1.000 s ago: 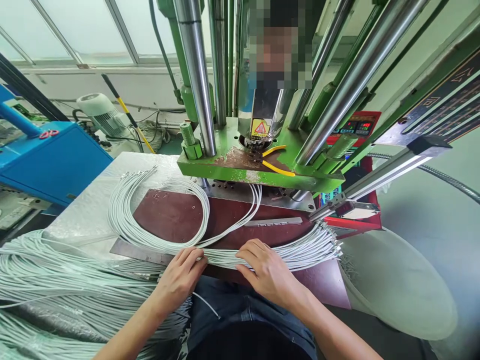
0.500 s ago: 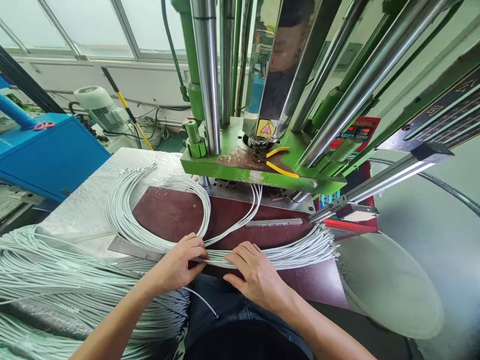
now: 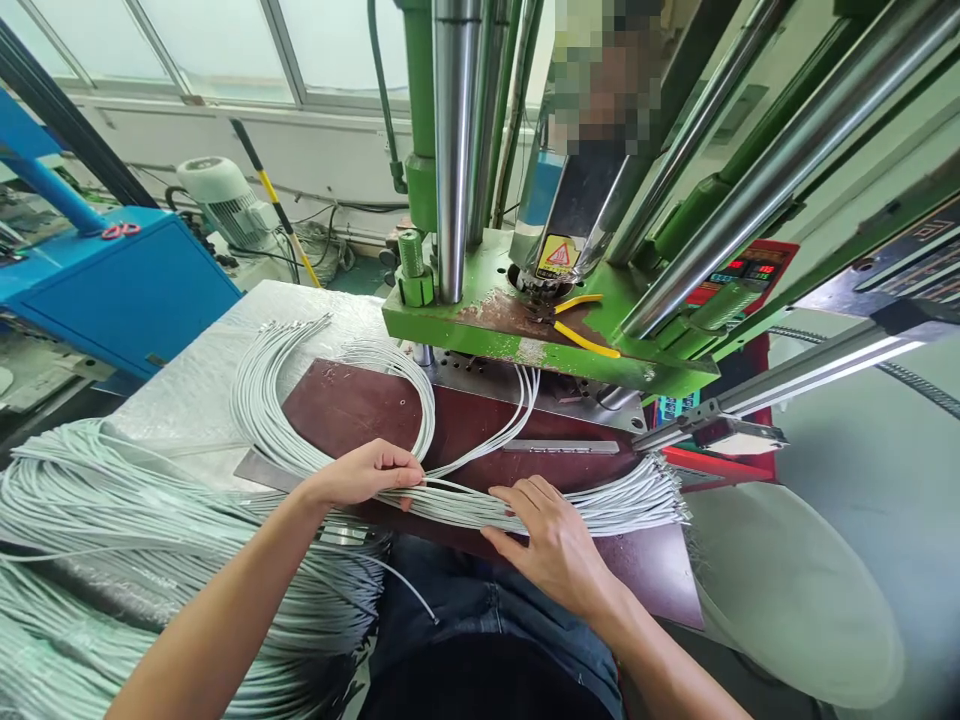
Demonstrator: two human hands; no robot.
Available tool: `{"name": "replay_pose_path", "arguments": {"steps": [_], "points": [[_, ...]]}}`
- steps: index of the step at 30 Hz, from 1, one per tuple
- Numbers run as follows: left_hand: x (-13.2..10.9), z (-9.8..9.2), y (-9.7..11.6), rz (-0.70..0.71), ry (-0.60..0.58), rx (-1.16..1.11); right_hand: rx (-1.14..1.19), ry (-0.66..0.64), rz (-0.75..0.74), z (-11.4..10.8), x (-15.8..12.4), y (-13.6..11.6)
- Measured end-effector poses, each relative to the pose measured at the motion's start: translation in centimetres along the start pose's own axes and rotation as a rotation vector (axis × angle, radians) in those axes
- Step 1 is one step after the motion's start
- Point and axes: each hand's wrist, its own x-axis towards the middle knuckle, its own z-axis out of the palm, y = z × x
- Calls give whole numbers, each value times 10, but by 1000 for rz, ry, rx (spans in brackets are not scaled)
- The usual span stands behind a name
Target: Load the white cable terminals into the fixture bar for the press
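Observation:
A long bundle of thin white cables (image 3: 630,505) with small end fittings runs along the front of a dark red board (image 3: 360,405), curling into a loop at the left. My left hand (image 3: 375,474) is closed at the bundle's middle, thumb and forefinger pinching at the cables. Part of what it grips is hidden by the fingers. To its right, my right hand (image 3: 551,530) lies across the bundle with fingers stretched and thumb apart. Several cables (image 3: 495,435) lead from near the left hand up under the green press plate (image 3: 517,345).
Yellow-handled pliers (image 3: 581,325) lie on the press plate. A slim metal bar (image 3: 562,447) rests on the board. More white cables (image 3: 135,540) are heaped at the left. A round pale container (image 3: 802,590) stands at the right, a blue machine (image 3: 127,290) at the far left.
My left hand has lifted slightly and its thumb and forefinger have come together on the cables. My right hand has slid a little right along the bundle. The view has shifted slightly.

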Motion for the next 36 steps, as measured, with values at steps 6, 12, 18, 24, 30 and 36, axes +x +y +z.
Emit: {"name": "replay_pose_path", "arguments": {"steps": [6,12,18,24,30,36], "points": [[-2,1,0,8,13,6,46,27,-6,15,17,-34],[-3,3,-2,10,26,112,-75,-190,224,-15,5,2],[8,39,-3,58,301,674,-148,-83,263,-88,-21,11],[18,61,4,206,319,687,-206,-86,348,-113,-30,28],[31,74,9,213,299,692,-124,-270,378,-89,-25,73],[39,87,20,187,257,654,-77,-313,432,-102,-32,75]]}}
